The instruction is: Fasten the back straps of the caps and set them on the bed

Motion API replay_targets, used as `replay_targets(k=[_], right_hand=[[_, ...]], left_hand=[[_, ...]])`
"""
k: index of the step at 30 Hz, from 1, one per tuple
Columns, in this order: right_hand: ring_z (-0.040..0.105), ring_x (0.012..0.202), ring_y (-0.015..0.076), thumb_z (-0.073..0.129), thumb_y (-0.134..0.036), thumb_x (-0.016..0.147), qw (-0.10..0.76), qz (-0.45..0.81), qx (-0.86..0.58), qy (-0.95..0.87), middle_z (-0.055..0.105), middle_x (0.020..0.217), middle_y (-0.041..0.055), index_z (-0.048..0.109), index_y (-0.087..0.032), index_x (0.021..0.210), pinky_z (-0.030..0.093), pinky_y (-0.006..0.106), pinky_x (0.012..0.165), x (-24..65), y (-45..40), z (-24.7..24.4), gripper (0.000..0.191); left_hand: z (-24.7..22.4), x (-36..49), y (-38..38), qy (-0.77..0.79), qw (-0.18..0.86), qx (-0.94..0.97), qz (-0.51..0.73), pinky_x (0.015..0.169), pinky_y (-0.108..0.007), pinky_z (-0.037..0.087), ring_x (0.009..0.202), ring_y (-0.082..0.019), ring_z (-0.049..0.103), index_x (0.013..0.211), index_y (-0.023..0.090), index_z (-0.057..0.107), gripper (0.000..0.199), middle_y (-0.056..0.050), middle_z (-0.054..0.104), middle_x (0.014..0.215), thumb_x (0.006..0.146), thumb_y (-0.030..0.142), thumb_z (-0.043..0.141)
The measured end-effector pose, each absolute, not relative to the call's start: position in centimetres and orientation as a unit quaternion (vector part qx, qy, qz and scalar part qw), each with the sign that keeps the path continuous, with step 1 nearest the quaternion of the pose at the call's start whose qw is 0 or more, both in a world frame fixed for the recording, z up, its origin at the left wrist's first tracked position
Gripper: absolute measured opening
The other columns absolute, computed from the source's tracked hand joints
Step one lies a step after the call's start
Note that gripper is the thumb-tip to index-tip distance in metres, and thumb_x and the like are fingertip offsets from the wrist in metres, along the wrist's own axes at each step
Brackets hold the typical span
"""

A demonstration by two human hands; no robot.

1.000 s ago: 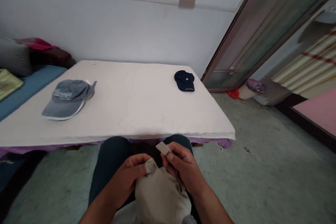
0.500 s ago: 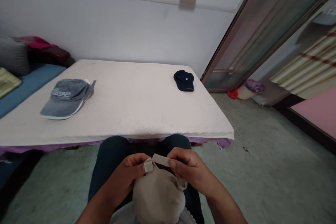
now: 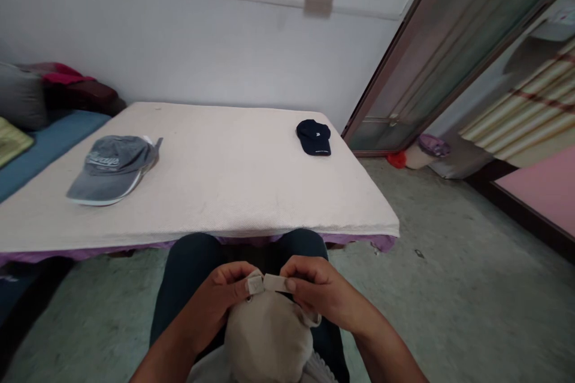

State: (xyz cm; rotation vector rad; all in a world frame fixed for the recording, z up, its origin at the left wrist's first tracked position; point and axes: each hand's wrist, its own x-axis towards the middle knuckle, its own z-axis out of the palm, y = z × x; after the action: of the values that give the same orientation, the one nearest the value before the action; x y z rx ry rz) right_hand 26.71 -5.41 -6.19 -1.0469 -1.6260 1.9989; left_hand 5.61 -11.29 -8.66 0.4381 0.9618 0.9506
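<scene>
A beige cap (image 3: 269, 335) rests in my lap, its rounded crown towards me and its back strap (image 3: 276, 283) at the far side. My left hand (image 3: 224, 290) pinches the left strap end, where a small pale tab or buckle shows. Between the thumb and fingers of my right hand (image 3: 314, 287) is the right strap end, its free tip pointing left. The two ends meet or nearly meet; I cannot tell if they touch. The cap's brim is hidden.
In front stands a table with a cream cover (image 3: 224, 179). A grey cap (image 3: 112, 167) lies on its left part and a navy cap (image 3: 314, 136) near its right back corner. A sliding door (image 3: 404, 60) and a purple-topped bag (image 3: 424, 149) are at the right.
My right hand has moved slightly left and levelled the strap, so its tip now lies right beside the left end. The left hand keeps its grip.
</scene>
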Motion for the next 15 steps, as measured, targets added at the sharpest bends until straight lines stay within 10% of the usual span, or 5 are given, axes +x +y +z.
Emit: replay_targets(k=[15], right_hand=[[0.045,0.046,0.0079,0.055,-0.023,0.08,0.139,0.669,-0.396,-0.614,0.051,0.056,-0.003,0.058,-0.015,0.07,0.03,0.017,0.04,25.91,-4.42,-5.85,0.013]], left_hand=[[-8.94,5.48,-10.96,0.458,0.743,0.245,0.421,0.052,-0.019,0.034,0.055,-0.007,0.047,0.08,0.017,0.072,0.018,0.001,0.062,0.065,0.07,0.03,0.078]])
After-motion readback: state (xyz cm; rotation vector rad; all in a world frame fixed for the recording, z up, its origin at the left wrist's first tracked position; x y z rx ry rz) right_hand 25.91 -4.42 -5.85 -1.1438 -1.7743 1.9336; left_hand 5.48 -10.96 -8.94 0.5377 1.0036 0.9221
